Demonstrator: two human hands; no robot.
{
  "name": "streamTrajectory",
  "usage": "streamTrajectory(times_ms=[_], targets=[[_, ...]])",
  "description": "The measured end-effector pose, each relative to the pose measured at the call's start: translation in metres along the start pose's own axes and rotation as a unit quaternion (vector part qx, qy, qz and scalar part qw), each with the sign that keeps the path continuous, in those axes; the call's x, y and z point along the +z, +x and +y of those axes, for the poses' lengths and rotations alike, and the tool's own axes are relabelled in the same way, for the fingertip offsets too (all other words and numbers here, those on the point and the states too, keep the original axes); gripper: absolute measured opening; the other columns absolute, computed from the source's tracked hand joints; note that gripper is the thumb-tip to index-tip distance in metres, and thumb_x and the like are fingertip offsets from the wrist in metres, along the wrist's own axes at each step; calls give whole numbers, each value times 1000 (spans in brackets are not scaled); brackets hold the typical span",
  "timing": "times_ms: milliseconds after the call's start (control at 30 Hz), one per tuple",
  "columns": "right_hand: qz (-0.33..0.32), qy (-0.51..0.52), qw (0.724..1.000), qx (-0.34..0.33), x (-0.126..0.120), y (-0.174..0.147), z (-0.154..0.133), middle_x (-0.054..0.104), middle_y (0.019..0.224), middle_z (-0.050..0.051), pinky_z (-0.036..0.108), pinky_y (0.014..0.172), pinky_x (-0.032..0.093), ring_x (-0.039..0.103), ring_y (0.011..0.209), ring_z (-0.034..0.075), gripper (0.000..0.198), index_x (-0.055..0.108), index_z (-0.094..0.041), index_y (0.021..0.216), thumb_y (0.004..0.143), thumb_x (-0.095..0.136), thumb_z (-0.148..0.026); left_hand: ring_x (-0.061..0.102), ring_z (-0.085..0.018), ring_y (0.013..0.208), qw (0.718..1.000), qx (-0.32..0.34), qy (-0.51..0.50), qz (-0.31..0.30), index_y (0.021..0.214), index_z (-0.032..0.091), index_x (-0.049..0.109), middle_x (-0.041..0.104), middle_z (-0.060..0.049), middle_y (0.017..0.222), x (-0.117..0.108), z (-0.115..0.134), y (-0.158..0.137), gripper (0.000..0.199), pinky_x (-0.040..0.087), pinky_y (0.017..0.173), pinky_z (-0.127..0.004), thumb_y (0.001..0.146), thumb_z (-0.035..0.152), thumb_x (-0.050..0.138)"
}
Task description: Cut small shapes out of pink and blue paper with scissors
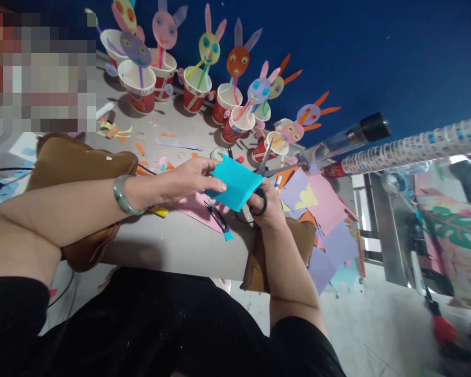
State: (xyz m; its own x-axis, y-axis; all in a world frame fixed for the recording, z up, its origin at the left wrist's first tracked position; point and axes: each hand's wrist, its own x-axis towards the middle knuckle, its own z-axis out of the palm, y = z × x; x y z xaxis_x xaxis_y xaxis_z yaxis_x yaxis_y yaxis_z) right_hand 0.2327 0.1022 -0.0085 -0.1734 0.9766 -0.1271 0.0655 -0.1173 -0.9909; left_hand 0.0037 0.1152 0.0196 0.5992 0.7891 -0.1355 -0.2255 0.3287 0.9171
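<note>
My left hand pinches a bright blue sheet of paper at its left side, thumb on top. In my right hand is a pair of scissors, the fingers in the dark handle loops and the blades apart, pointing away from me. The paper's right corner lies close to this hand; whether the fingers touch it I cannot tell. Below the paper, a small pair of thread snips rests on a pink sheet, with a blue scrap beside it.
Several red paper cups with rabbit-faced paper figures on straws line the blue wall. Stacked cups lie at right. Coloured sheets spread beyond my right arm. Brown cushions lie under both forearms. Paper scraps litter the grey table.
</note>
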Motion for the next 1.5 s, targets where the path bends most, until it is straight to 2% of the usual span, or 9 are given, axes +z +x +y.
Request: streamTrajectory(times_ms=[200,367,600,733,900,1033,1200,1400,1500], targets=[[-25,9,1000,8,3,-1,-7,68,75,-2,30,70,55,66,74,18,39,67,-23,77,65,84,-56,70,-16,74,996,-41,-68,-49,87,14,67,74,-5,81,9,8,-4,21,59,77,-33,68,14,76],[-36,0,999,2,3,-2,-4,65,71,-2,28,59,51,61,67,16,42,66,-23,75,60,88,-55,70,-16,76,997,-33,-60,-44,86,13,68,74,-5,81,9,5,-5,18,59,78,-32,70,14,75],[81,14,996,-17,-8,0,4,53,56,-5,22,45,31,45,51,8,42,59,-20,64,66,85,-53,69,-14,76,996,1,-70,59,89,16,70,73,-3,85,-5,-8,9,17,58,78,-28,73,18,74],[138,-40,989,-38,-12,-1,4,59,61,-2,25,46,31,45,52,10,38,61,-20,67,76,77,-53,69,-13,78,996,21,-68,59,91,15,71,74,-3,87,-5,-4,10,16,58,82,-28,75,18,72],[181,-53,978,-90,-11,-2,4,58,66,-3,26,53,38,47,55,10,38,60,-21,71,74,80,-53,69,-12,77,996,34,-47,71,96,16,71,74,-1,88,-6,-3,8,22,58,79,-27,74,14,71],[160,-79,979,-100,-9,-5,-1,61,75,-2,27,63,46,56,67,13,41,62,-22,80,66,88,-50,66,-11,71,995,21,-54,84,86,16,70,70,1,77,-5,-1,10,12,55,75,-26,74,16,69],[82,-79,993,-39,-9,-6,-2,56,69,-5,25,57,42,49,61,11,46,65,-23,84,61,91,-52,57,-9,63,989,-2,-62,136,74,15,68,64,2,68,-3,3,12,2,47,66,-23,72,15,67],[103,-49,992,-59,-16,-4,7,63,75,2,25,49,36,50,59,11,51,61,-21,71,80,66,-71,44,-6,55,984,-14,-80,161,61,18,56,47,5,59,-6,4,14,17,36,51,-19,74,14,67],[124,-64,989,-55,-18,-3,8,58,66,-1,25,46,33,46,53,10,47,61,-21,72,81,69,-67,42,-5,51,982,-17,-88,166,60,17,55,46,5,57,-7,4,14,19,33,49,-19,74,11,66]])
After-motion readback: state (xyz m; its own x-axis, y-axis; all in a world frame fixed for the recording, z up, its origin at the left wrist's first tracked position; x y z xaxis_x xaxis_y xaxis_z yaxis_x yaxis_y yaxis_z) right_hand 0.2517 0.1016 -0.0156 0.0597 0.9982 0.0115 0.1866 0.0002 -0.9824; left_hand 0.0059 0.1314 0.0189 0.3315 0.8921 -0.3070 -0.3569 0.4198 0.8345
